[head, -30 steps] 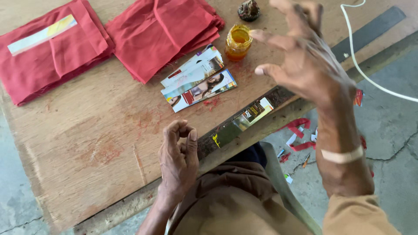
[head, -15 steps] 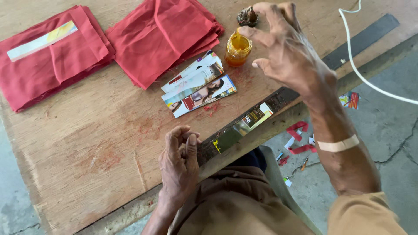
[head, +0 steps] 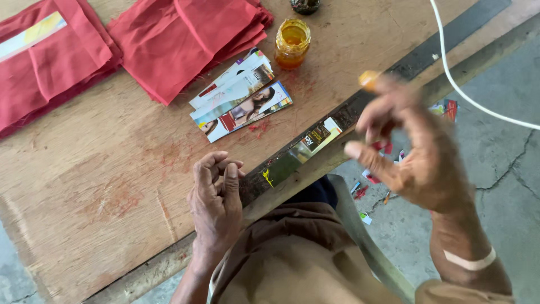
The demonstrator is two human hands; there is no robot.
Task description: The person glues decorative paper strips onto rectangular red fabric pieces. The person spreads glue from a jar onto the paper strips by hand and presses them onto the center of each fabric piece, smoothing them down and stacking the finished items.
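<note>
The right hand point(head: 413, 149) hangs in the air just off the front edge of the wooden table point(head: 101, 186), blurred by motion. Its fingers are loosely curled and slightly apart, the thumb stuck out toward the left, and the tip of the raised forefinger carries an orange-yellow smear point(head: 368, 79); whether that finger presses anything against another cannot be told through the blur. A pale band point(head: 469, 262) circles the wrist.

Near that fingertip, up and to the left on the tabletop, stands a small open glass jar of orange paste point(head: 292, 43), upright and apart from the hand. Just beside the jar on its lower left lies a fanned stack of printed paper strips point(head: 239, 98), overlapping one another. One more printed strip point(head: 312, 141) lies on the dark table edge, between the two hands.

The left hand point(head: 216, 205) rests on the table close to the front edge, fingers bent inward and pressed together in a loose fist, thumb laid alongside them; nothing can be seen inside it.

Farther back lie two piles of folded red cloth point(head: 185, 39), the left one point(head: 50, 62) topped by a pale strip. A white cord point(head: 467, 90) runs over the concrete floor point(head: 506, 152) on the right, where paper scraps point(head: 444, 107) lie scattered.
</note>
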